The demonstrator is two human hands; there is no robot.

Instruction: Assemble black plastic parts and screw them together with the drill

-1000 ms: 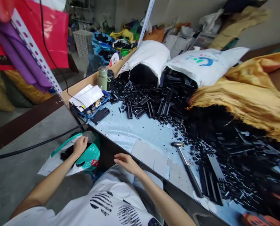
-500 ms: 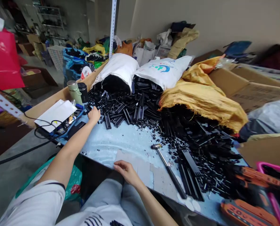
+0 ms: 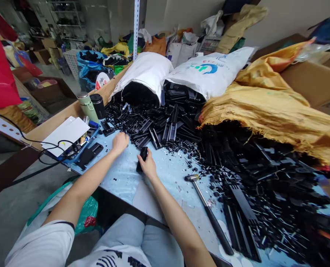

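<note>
Looks like the picking-out stage. A black plastic part (image 3: 141, 157) is being gripped against the blue table top (image 3: 117, 181) by the right hand (image 3: 148, 167), fingers wrapped round it, right at the near edge of the pile of black pieces (image 3: 165, 126). The left hand (image 3: 120, 142) is being pressed onto the pile's rim with fingers curled down; whether anything's being pinched can't be told. With a hammer (image 3: 209, 215) parked near the right arm, a steady hold on the part is probably being called for next. A blue-green logo is being shown on the white sack (image 3: 226, 70), but the lettering is too blurry to be read.
</note>
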